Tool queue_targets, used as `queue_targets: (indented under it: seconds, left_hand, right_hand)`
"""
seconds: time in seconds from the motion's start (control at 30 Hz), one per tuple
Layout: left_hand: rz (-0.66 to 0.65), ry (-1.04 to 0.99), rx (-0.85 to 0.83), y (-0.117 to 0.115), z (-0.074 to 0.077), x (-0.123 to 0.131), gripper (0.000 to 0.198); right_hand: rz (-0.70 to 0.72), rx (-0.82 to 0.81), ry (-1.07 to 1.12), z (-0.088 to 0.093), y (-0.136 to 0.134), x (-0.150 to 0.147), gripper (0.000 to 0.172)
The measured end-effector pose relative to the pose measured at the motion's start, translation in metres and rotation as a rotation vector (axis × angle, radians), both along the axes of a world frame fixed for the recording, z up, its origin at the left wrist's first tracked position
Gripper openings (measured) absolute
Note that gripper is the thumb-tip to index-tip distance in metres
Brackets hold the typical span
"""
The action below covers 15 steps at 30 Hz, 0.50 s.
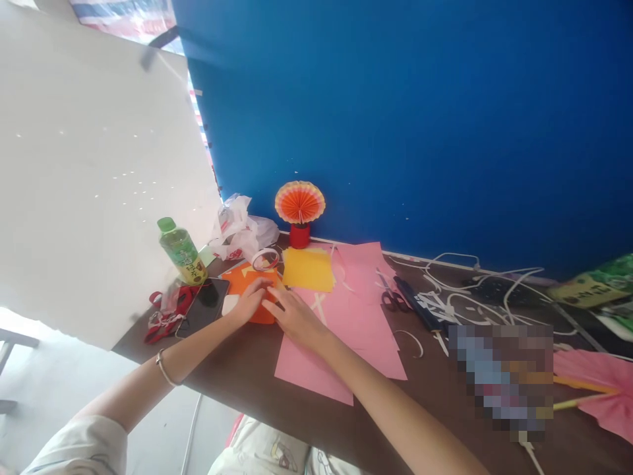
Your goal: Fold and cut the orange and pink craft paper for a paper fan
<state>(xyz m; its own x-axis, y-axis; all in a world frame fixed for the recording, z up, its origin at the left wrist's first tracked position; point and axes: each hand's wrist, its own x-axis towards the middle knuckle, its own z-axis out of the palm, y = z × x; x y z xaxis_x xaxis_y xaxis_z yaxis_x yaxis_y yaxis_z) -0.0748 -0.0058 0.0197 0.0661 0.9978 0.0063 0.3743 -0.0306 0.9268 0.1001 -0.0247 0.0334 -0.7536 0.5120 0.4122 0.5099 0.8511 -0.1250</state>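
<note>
My left hand [250, 299] and my right hand [293, 314] both press down on an orange sheet of paper [242, 280] lying on the brown table [237, 373]. The fingers of both hands are bent and pinch the paper's near right edge where they meet. The right forearm lies across several pink paper sheets [353, 316]. A yellow sheet [308, 269] lies just behind the orange one. A roll of tape [266, 259] sits at the orange sheet's far edge.
A green drink bottle [181, 251], a dark phone [204, 303], red straps [168, 311] and a white plastic bag [242, 227] stand at left. A paper fan on a red cup [299, 210] is by the blue wall. Scissors [393, 297], white cables [475, 290] and another pink fan [601, 389] lie at right.
</note>
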Motion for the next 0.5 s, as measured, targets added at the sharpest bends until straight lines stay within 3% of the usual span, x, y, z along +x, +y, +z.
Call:
queue_targets:
  seconds: [0.1,0.2,0.33,0.43,0.5]
  left_hand:
    - [-0.125,-0.007,-0.047,-0.014,-0.003,-0.005,0.036]
    - [-0.186,0.035,0.019,-0.027,-0.001,-0.010,0.034]
    - [-0.360,0.474,0.317,-0.038,0.002,-0.012,0.039]
    - [-0.383,0.772,0.539,-0.038,-0.005,-0.003,0.034]
    - [-0.413,0.867,0.617,-0.036,-0.010,0.008,0.032]
  right_hand:
    - [0.035,0.039,-0.069,-0.004,-0.004,-0.006,0.039]
    - [0.047,0.027,-0.125,-0.006,-0.005,0.004,0.026]
    - [-0.043,-0.092,0.102,-0.003,-0.006,0.033,0.021]
    - [-0.165,-0.148,0.309,0.002,-0.009,0.058,0.024]
    - [-0.225,-0.164,0.340,0.005,-0.014,0.074,0.024]
